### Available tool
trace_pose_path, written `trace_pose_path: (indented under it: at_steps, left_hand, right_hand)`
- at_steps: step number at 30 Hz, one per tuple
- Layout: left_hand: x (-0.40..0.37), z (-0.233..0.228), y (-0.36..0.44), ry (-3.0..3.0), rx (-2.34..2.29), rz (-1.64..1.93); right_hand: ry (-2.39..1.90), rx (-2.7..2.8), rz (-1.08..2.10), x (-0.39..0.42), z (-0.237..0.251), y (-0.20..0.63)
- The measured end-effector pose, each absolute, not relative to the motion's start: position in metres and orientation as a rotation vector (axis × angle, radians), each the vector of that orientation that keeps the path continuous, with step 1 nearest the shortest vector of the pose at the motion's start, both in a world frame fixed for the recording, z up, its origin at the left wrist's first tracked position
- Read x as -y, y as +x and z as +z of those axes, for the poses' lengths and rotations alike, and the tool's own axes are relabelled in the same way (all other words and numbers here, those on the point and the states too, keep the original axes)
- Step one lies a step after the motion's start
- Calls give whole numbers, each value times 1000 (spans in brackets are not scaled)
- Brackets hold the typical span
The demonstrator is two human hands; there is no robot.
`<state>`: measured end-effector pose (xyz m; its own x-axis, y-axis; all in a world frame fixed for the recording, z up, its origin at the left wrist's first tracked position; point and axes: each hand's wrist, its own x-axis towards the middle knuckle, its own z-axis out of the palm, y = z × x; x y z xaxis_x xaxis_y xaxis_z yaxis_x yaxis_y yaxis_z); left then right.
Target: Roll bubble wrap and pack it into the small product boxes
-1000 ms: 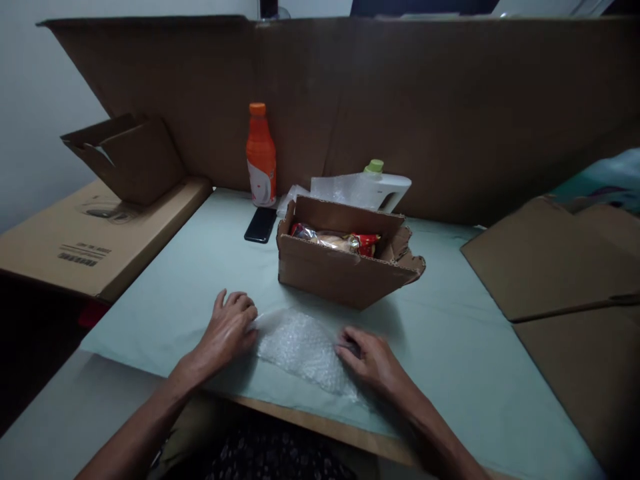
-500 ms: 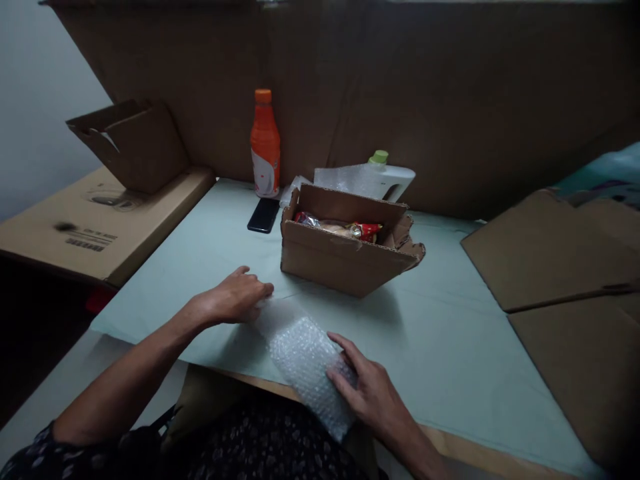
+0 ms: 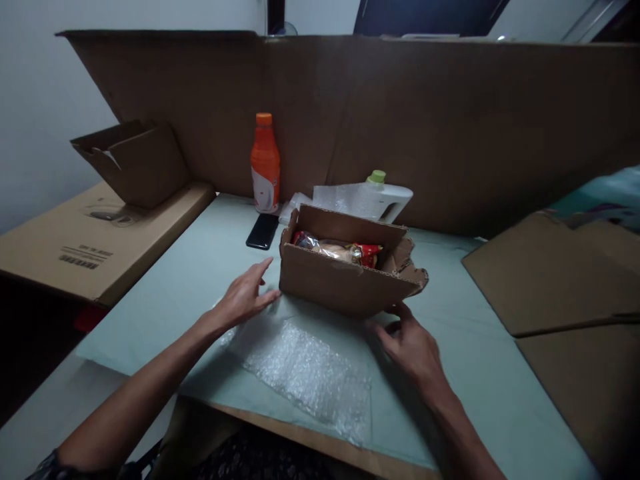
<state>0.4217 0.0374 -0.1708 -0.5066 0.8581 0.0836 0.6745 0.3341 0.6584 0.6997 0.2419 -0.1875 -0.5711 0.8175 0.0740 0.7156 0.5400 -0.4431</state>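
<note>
Two bare hands flank a small open-topped carton (image 3: 330, 288), mid-worktop (image 3: 475, 373), upright, packets (image 3: 369, 255) inside. Left hand (image 3: 244, 295): grip wide, thumb and fingers spread at the carton's near left corner, nothing visibly held. Right hand (image 3: 413, 347): grip part-open, fingers loosely bent beside the lower right corner, nothing visible in it; contact with the cardboard cannot be told for either. Bubble wrap (image 3: 305, 373) lies flat on the near side, in front of the carton, its right end close to the worktop's near edge. Risks, by judgement: a one-sided pull may twist the carton, since the hands sit at unequal positions. Pressing on the ragged right flaps (image 3: 407, 267) could buckle them, as they look torn and soft. A low left forearm may drag the wrap, which is light and probably slides easily. A push toward the far side could knock the white bottle (image 3: 397, 193) standing close behind; the phone (image 3: 263, 231), far left of the carton, seems less exposed.
</note>
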Motion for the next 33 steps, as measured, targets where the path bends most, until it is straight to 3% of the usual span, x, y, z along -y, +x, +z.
trace_pose_path:
  at_steps: [3, 10, 13, 19, 25, 33]
  left_hand:
    - [-79, -177, 423, 1301, -2256, 1014]
    - [-133, -171, 401, 1264, -2348, 1020]
    - [-102, -169, 392, 1281, -2359, 960]
    - [17, -186, 394, 1326, -2522, 435]
    - [44, -192, 395, 1142, -2645, 294]
    - [23, -177, 403, 1324, -2545, 401]
  right_hand:
    - [-1297, 2512, 702, -261, -186, 672]
    - [-1251, 2505, 675, -314, -181, 618]
    - [-1203, 2480, 663, -306, -183, 633]
    - [-711, 2778, 874, -221, -201, 680]
    - [-587, 2993, 644, -167, -201, 662]
    - [-723, 2697, 1316, -155, -197, 685]
